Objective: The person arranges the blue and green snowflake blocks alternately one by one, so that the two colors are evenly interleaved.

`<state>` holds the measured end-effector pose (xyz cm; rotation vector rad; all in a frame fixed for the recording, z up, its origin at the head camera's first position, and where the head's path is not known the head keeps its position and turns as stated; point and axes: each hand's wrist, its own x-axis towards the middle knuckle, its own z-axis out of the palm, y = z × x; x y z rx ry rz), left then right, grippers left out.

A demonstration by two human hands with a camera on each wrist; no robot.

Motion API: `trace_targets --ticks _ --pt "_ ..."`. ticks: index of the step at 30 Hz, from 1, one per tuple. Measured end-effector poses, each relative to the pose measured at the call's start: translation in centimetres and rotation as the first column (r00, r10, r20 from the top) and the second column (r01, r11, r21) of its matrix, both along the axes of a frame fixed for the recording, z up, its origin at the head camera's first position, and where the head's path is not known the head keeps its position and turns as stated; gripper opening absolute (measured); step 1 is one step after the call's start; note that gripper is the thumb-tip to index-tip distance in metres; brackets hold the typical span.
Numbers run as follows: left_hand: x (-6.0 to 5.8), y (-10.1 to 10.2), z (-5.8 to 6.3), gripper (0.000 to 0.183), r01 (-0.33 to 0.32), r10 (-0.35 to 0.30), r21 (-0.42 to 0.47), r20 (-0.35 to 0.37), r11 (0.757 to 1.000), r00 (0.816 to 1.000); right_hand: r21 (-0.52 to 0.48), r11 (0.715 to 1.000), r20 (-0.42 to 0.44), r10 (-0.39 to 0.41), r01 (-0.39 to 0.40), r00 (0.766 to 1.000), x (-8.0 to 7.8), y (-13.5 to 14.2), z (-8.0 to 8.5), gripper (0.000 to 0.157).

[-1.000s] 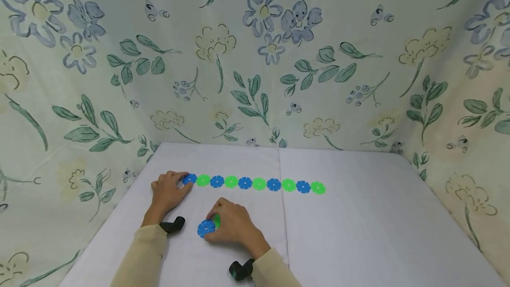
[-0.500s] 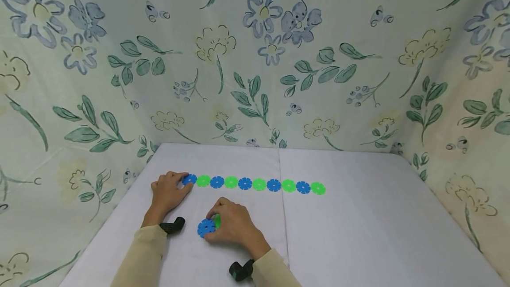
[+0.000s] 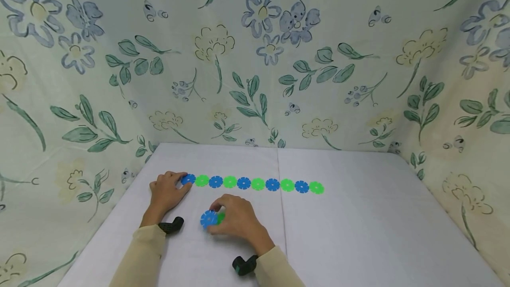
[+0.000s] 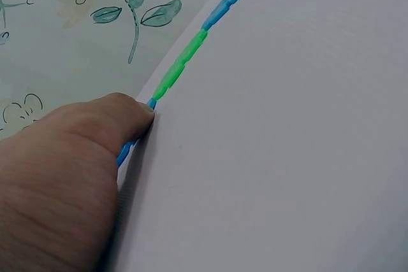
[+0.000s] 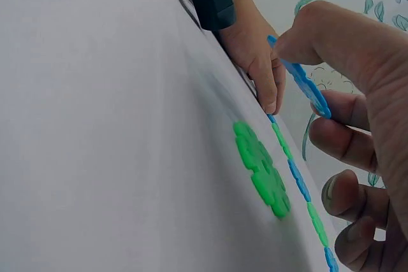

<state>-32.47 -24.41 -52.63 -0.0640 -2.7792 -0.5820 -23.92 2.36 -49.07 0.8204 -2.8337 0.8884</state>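
A row of notched, flower-shaped plastic discs, alternately blue and green, runs across the white table. At its left end my left hand (image 3: 165, 194) holds the first blue disc (image 3: 188, 179) between thumb and index finger. My right hand (image 3: 239, 219), nearer to me, pinches a separate blue disc (image 5: 299, 78) by its edges, tilted above the table. Below that hand a loose green disc (image 5: 261, 170) lies on the cloth, partly covered in the head view. The other fingers of the right hand are loosely bent. In the left wrist view, the thumb hides part of the first blue disc.
The row ends in a green disc (image 3: 316, 188) right of the table's middle. A crease (image 3: 281, 207) runs front to back in the white cloth (image 3: 370, 216). Floral curtains (image 3: 255, 101) stand around the table. Each wrist wears a black camera (image 3: 245, 265).
My right hand has raised the loose blue disc up and slightly away from me, off its place beside the green one. The left hand has stayed on the row's end.
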Motion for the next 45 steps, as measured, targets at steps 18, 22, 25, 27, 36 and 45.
trace_targets --ticks 18,22,25,27,36,45 --pt "0.1 0.2 0.1 0.051 0.004 -0.004 0.015 -0.01 1.0 1.0 -0.111 0.994 -0.1 -0.025 0.014 0.995 -0.3 1.5 1.7 0.04" --pt "0.1 0.2 0.2 0.051 0.003 -0.003 0.011 -0.004 1.0 1.0 -0.138 0.99 -0.127 -0.029 0.012 0.992 -0.2 1.9 2.3 0.041" --pt "0.1 0.2 0.2 0.051 -0.002 0.002 0.006 0.001 1.0 1.0 -0.161 0.987 -0.157 -0.036 0.01 0.987 -0.2 2.2 2.6 0.04" --pt "0.2 0.2 0.2 0.052 -0.007 0.007 -0.002 0.006 1.0 1.0 -0.18 0.984 -0.177 -0.039 0.006 0.984 -0.3 2.5 2.8 0.039" --pt "0.4 -0.3 0.2 0.052 0.002 -0.002 -0.005 0.01 1.0 1.0 -0.27 0.962 -0.244 -0.099 0.03 0.965 -0.5 3.6 3.6 0.037" --pt "0.0 -0.3 0.1 0.053 0.023 -0.023 0.005 0.028 1.0 0.999 -0.378 0.919 -0.283 -0.23 0.111 0.931 -1.3 6.6 4.3 0.039"
